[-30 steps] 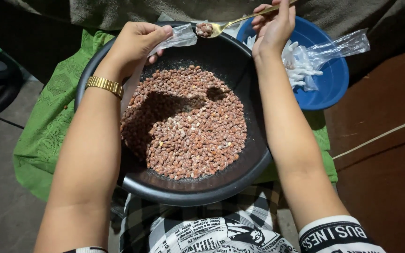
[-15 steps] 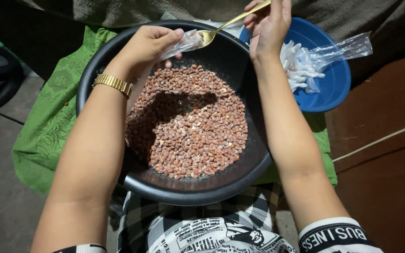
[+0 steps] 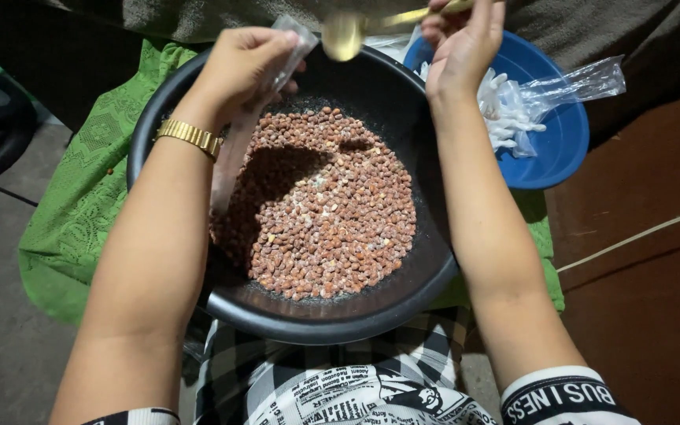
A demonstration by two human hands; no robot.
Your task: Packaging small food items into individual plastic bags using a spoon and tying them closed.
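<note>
Left hand [image 3: 242,67], gold watch [image 3: 190,136] on wrist, pinched shut on small clear plastic bag [image 3: 291,43] above far-left rim of black basin [image 3: 340,323]. Right hand [image 3: 462,43] raised at top edge, fingers closed round gold spoon [image 3: 345,33], bowl near bag mouth. Forearms angled inward over heap of brown peanuts [image 3: 324,205]. Blue bowl [image 3: 560,149] with clear bags beside basin, right.

Home floor: cloth [image 3: 80,205], basin [image 3: 403,291].
</note>
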